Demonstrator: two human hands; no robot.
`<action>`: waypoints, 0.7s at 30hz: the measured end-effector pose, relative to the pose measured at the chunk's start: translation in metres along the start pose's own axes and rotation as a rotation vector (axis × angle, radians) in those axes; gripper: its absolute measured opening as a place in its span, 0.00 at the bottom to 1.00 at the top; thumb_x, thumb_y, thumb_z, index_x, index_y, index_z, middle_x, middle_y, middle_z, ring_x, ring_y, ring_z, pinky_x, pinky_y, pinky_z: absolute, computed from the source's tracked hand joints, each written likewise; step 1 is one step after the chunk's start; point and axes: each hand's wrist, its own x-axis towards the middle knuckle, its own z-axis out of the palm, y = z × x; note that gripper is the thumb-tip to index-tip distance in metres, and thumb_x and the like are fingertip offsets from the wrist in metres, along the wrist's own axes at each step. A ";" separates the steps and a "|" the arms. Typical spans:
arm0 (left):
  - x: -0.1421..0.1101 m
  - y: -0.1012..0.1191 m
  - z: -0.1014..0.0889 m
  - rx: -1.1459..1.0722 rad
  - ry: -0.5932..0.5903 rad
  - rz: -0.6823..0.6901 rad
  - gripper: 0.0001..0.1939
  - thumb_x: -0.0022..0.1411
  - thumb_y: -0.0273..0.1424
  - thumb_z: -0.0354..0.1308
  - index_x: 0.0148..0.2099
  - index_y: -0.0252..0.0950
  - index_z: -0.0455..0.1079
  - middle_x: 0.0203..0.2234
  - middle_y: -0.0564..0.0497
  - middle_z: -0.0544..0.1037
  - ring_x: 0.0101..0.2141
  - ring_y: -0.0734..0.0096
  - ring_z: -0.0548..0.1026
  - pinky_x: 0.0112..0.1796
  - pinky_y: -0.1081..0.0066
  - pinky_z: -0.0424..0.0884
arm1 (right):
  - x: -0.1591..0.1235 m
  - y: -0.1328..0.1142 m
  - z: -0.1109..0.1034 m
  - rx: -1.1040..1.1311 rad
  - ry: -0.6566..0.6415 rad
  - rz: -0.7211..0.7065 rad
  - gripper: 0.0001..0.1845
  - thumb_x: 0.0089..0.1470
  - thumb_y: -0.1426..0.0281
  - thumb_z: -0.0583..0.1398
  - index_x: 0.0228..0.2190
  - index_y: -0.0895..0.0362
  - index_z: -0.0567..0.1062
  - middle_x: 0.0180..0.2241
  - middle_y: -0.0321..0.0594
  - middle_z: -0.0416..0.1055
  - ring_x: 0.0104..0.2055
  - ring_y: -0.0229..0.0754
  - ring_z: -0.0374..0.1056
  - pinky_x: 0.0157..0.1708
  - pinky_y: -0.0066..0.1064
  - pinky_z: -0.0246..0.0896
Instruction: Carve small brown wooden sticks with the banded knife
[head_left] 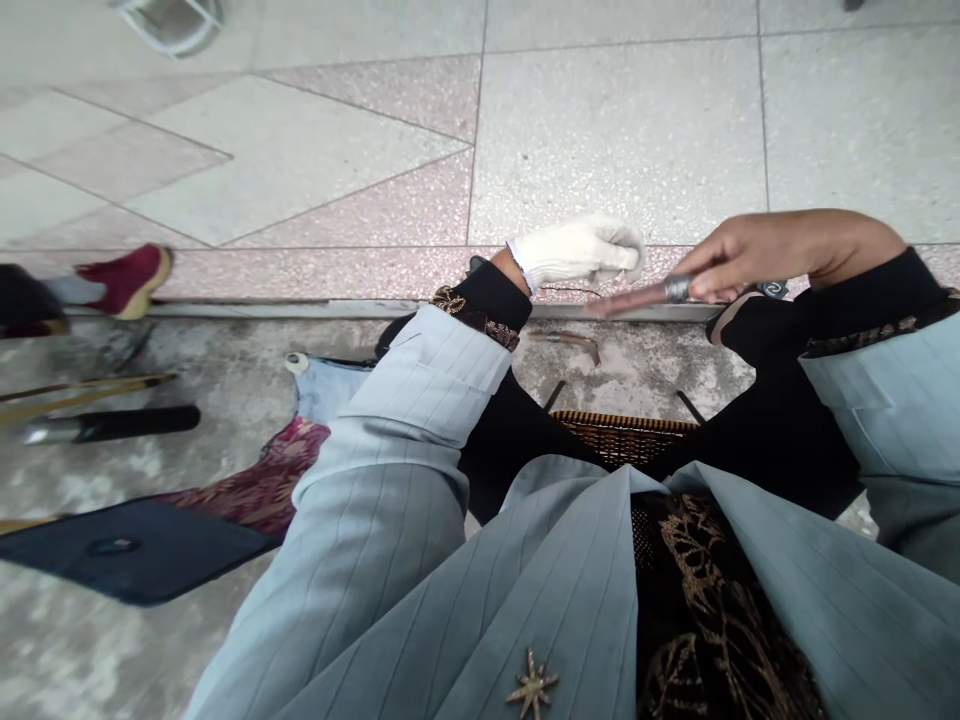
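Observation:
My left hand (581, 250) wears a white knit glove and is curled closed just above my knees; what it grips is hidden. My right hand (757, 255) is bare and pinches a thin brownish stick-like tool with a metal band (645, 295), which points left toward the gloved hand. A fine dark thread or wire (571, 291) hangs just under the glove. I sit on a woven rattan seat (622, 435), in a pale blue striped jacket over dark trousers.
A bent metal piece (570, 341) lies on the concrete between my knees. To the left lie a dark cylinder (112, 423), wooden sticks (82, 388), a navy pouch (127, 548) and patterned cloth (259, 485). Another person's red shoe (127, 280) rests on the tiled floor.

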 end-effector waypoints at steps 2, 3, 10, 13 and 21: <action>-0.001 0.002 -0.001 -0.023 0.021 0.040 0.07 0.67 0.25 0.58 0.35 0.31 0.73 0.21 0.54 0.71 0.22 0.82 0.63 0.24 0.75 0.58 | -0.007 -0.012 -0.003 0.273 0.206 -0.014 0.13 0.58 0.59 0.64 0.36 0.56 0.82 0.30 0.38 0.75 0.28 0.37 0.65 0.31 0.32 0.61; -0.001 0.003 0.000 -0.038 0.019 0.054 0.08 0.67 0.26 0.58 0.34 0.31 0.73 0.21 0.54 0.71 0.22 0.82 0.63 0.24 0.75 0.58 | -0.009 -0.017 -0.003 0.403 0.375 0.002 0.11 0.60 0.62 0.63 0.35 0.57 0.81 0.29 0.38 0.73 0.26 0.35 0.63 0.28 0.30 0.58; 0.004 0.002 0.010 -0.095 -0.050 0.005 0.07 0.62 0.29 0.65 0.35 0.30 0.72 0.24 0.52 0.73 0.21 0.82 0.65 0.24 0.77 0.59 | 0.008 -0.014 -0.003 0.155 0.752 0.318 0.09 0.61 0.70 0.60 0.29 0.60 0.77 0.26 0.41 0.70 0.27 0.37 0.62 0.30 0.32 0.56; 0.005 -0.005 0.009 -0.075 -0.072 0.031 0.07 0.63 0.30 0.64 0.37 0.31 0.73 0.27 0.51 0.74 0.22 0.83 0.66 0.25 0.77 0.59 | 0.018 -0.007 -0.002 -0.238 0.500 0.424 0.15 0.61 0.62 0.60 0.39 0.61 0.81 0.34 0.48 0.75 0.33 0.45 0.67 0.34 0.37 0.57; 0.003 -0.002 0.006 0.112 -0.069 0.017 0.03 0.62 0.25 0.59 0.36 0.31 0.74 0.24 0.54 0.72 0.22 0.83 0.66 0.26 0.78 0.57 | 0.027 0.003 0.010 -0.376 -0.015 0.264 0.20 0.57 0.53 0.61 0.40 0.54 0.84 0.39 0.45 0.80 0.37 0.49 0.72 0.38 0.39 0.62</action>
